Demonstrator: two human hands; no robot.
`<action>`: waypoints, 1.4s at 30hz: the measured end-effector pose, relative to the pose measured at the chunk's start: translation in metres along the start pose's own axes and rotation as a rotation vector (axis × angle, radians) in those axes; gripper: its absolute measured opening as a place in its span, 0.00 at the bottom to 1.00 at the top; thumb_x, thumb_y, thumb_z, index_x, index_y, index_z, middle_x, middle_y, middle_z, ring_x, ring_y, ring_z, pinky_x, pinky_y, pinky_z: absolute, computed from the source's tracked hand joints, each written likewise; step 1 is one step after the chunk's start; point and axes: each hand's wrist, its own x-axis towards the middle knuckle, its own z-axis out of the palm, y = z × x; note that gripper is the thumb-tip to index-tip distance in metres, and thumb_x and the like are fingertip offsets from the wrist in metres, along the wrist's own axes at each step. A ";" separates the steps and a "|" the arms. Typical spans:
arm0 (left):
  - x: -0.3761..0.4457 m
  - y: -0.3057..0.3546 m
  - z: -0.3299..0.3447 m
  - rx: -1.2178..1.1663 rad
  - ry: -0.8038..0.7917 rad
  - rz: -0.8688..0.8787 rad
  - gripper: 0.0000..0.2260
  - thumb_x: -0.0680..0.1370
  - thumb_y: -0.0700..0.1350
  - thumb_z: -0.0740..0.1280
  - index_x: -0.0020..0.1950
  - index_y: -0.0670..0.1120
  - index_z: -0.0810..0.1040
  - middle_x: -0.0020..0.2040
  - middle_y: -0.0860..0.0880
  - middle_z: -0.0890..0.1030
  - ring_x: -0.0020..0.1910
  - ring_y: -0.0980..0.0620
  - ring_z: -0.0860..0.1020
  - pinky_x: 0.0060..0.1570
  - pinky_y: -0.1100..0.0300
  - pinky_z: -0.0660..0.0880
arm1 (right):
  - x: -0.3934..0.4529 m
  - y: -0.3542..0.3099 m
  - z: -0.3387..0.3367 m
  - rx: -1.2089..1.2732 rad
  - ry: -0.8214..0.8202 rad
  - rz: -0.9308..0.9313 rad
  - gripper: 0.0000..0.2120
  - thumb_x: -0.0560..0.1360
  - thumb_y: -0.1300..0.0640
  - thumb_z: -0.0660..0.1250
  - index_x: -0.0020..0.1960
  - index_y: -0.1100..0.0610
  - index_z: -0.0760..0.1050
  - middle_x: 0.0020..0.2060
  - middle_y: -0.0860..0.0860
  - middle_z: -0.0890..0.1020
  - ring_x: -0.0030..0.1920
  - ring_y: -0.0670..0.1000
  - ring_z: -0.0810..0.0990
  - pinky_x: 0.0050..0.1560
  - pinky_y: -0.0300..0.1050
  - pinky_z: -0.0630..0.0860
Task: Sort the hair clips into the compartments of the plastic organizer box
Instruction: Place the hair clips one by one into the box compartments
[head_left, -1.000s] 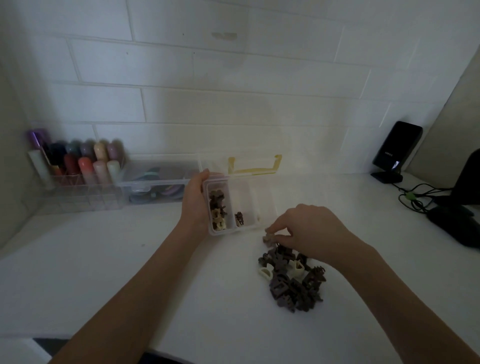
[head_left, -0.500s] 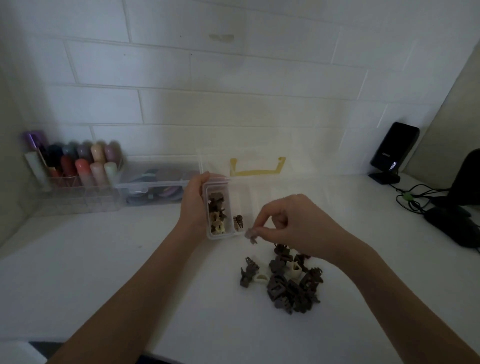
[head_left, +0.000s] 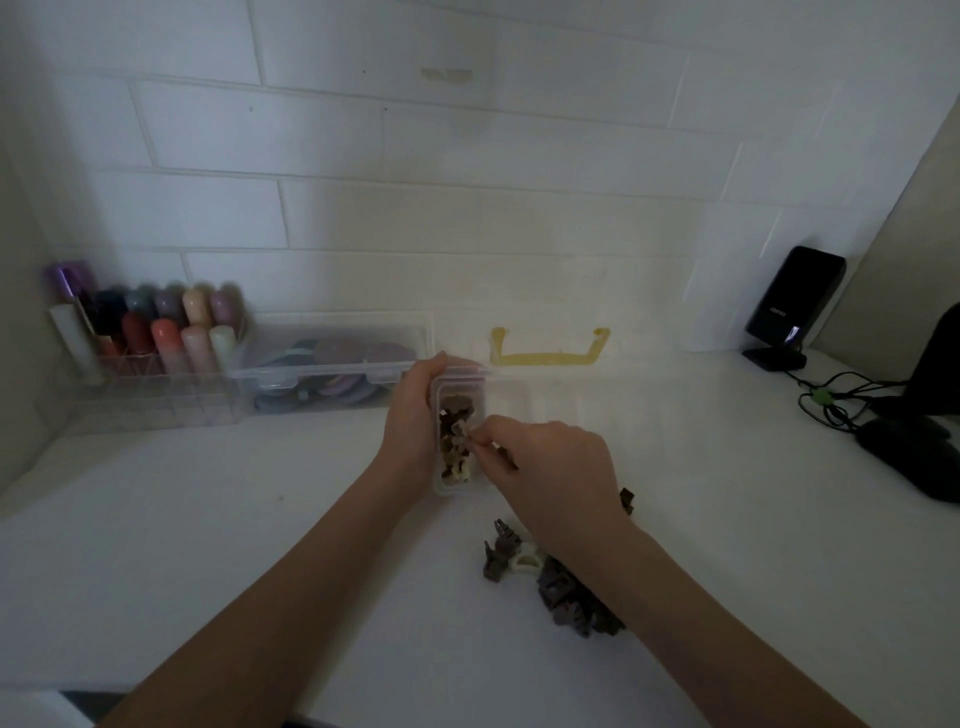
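Just in front of the clear lidded storage case (head_left: 332, 364) by the tiled wall, your left hand (head_left: 410, 421) wraps its fingers round the left side of the plastic organizer box (head_left: 460, 486), whose left compartment holds a heap of brown and cream hair clips (head_left: 456, 441). Your right hand (head_left: 550, 467) pinches one small brownish clip (head_left: 460, 430) between thumb and fingertips right over that compartment; the box's other compartments are hidden behind this hand. Nearer you than the box, the unsorted pile of dark brown clips (head_left: 566, 597) with a cream one lies on the white counter (head_left: 208, 545), partly under your right forearm.
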 end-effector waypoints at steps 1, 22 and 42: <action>0.001 0.000 0.000 -0.002 0.005 -0.006 0.15 0.77 0.49 0.58 0.36 0.45 0.79 0.34 0.46 0.80 0.34 0.49 0.78 0.36 0.60 0.74 | 0.000 0.000 0.000 -0.039 -0.006 -0.007 0.08 0.69 0.50 0.68 0.32 0.51 0.78 0.17 0.47 0.72 0.16 0.50 0.69 0.17 0.35 0.64; 0.003 0.000 -0.003 0.007 -0.029 -0.038 0.16 0.79 0.52 0.57 0.42 0.43 0.78 0.33 0.47 0.81 0.31 0.51 0.79 0.36 0.60 0.75 | 0.003 -0.002 -0.023 -0.003 -0.071 -0.096 0.16 0.73 0.53 0.57 0.52 0.48 0.82 0.19 0.47 0.72 0.18 0.49 0.68 0.21 0.36 0.59; 0.002 0.002 -0.001 0.024 0.006 0.008 0.16 0.79 0.49 0.56 0.39 0.43 0.77 0.36 0.45 0.79 0.35 0.49 0.78 0.37 0.61 0.74 | 0.010 0.014 -0.042 0.036 -0.855 -0.114 0.14 0.75 0.46 0.65 0.60 0.38 0.75 0.31 0.39 0.67 0.37 0.41 0.67 0.34 0.37 0.63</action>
